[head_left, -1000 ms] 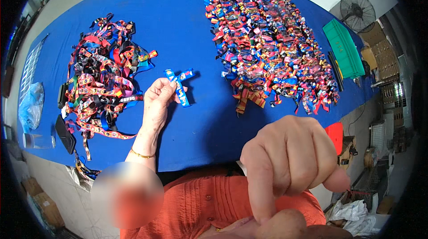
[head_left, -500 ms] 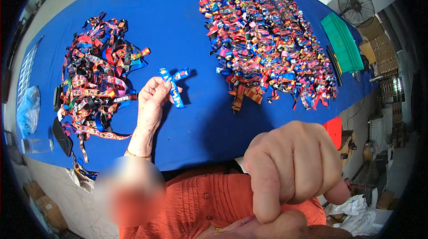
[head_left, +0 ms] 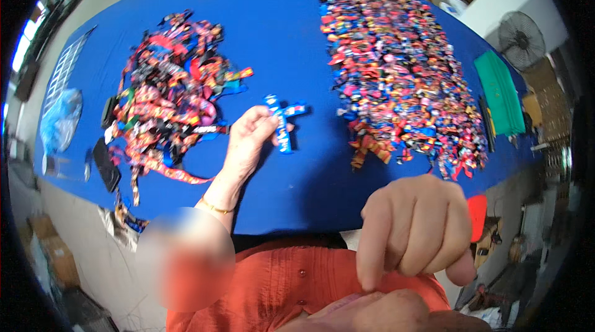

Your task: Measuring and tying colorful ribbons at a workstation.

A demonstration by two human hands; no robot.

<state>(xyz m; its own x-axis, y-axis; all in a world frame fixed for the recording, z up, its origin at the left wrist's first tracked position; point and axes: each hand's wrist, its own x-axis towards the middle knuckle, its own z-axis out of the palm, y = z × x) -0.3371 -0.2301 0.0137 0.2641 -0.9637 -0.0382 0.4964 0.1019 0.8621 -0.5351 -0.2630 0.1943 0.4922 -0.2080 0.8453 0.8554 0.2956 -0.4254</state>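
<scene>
My left hand (head_left: 249, 137) pinches a blue printed lanyard (head_left: 284, 132) between thumb and fingers, held above the middle of the blue table. The lanyard is folded, with short ends that cross and stick out past my fingertips. Close to the camera at the lower right, my right hand (head_left: 418, 227) is raised in front of my red shirt. Its fingers are curled into a fist, and whatever may be inside them is hidden. A loose tangled pile of colourful lanyards (head_left: 170, 93) lies left of my left hand. Right of it, bundled lanyards (head_left: 396, 65) lie in long dense rows.
On the blue table (head_left: 266, 22), a dark phone-like slab (head_left: 106, 165), a blue plastic bag (head_left: 62, 121) and a clear container (head_left: 65, 168) sit along the left edge. At the right are a green bin (head_left: 501, 93), a fan (head_left: 521, 39) and a red object (head_left: 476, 215).
The whole view has swung, so the table and piles sit farther right in the picture, with some blur. My left hand keeps the blue lanyard; my right hand stays curled.
</scene>
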